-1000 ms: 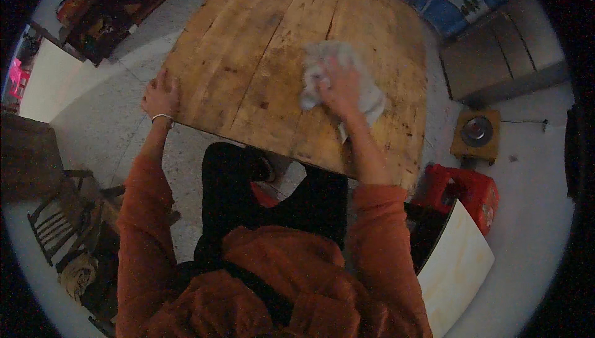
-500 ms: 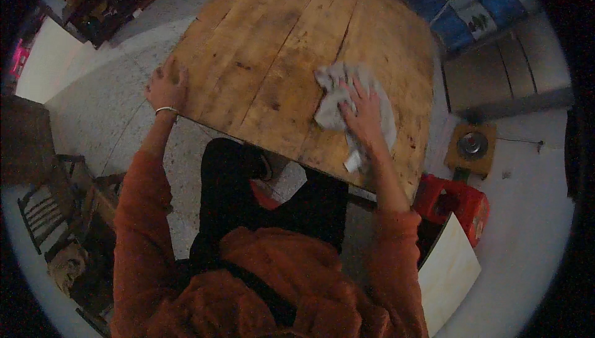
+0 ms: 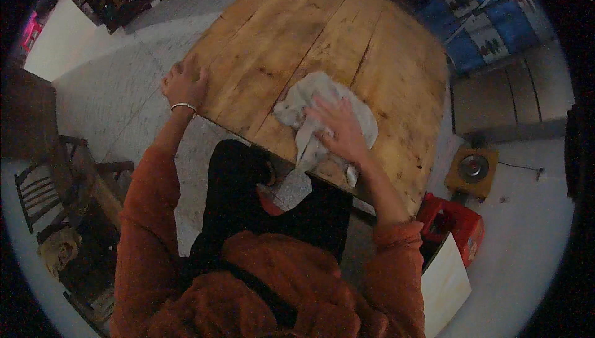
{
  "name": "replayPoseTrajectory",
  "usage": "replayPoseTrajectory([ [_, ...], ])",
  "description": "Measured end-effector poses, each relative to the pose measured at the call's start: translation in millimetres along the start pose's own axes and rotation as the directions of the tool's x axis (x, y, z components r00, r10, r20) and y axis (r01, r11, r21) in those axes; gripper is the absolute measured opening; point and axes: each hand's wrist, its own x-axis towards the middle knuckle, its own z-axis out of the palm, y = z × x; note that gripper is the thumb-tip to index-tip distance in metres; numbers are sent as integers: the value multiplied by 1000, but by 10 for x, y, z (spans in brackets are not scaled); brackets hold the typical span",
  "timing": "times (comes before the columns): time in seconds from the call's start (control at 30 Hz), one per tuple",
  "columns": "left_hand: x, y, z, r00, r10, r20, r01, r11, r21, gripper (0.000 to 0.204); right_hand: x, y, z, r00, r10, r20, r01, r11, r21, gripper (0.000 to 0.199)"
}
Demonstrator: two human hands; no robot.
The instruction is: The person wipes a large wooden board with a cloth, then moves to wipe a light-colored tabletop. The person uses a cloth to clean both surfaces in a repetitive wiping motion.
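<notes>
A worn wooden table (image 3: 260, 46) with plank seams fills the middle of the view. On its near part lies a crumpled pale grey cloth (image 3: 362, 111). My right hand (image 3: 339, 128) presses flat on this cloth, fingers spread, slightly blurred. One flap of the cloth reaches down to the near table edge. At the table's left corner rests my left hand (image 3: 186, 88), its fingers apart and bent over the edge, with a thin pale bracelet at the wrist. Nothing shows in that hand besides the table corner under it.
A red plastic crate (image 3: 451, 223) and a pale board (image 3: 447, 285) stand to the right. Beyond them sits a yellowish box-like appliance (image 3: 472, 169) with a round metal top. Dark wooden chairs (image 3: 46, 195) are at the left. A grey cabinet (image 3: 496, 99) is at the far right.
My right hand has slid the cloth left and nearer to me across the table. The left hand keeps its place at the corner. The whole view has shifted slightly.
</notes>
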Motion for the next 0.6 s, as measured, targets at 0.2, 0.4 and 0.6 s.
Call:
replayPoseTrajectory([
  [0.2,-26,16,-16,1000,-5,-5,5,1000,13,51,981,450,313,946,259,-196,-291,944,-156,47],
  [0.4,-23,63,-49,1000,-15,6,15,1000,-26,51,1030,-319,577,994,-64,-94,52,990,-130,46],
  [0.6,-109,38,45,998,1,-57,-4,999,-46,51,312,-437,233,961,-262,92,256,964,75,47],
])
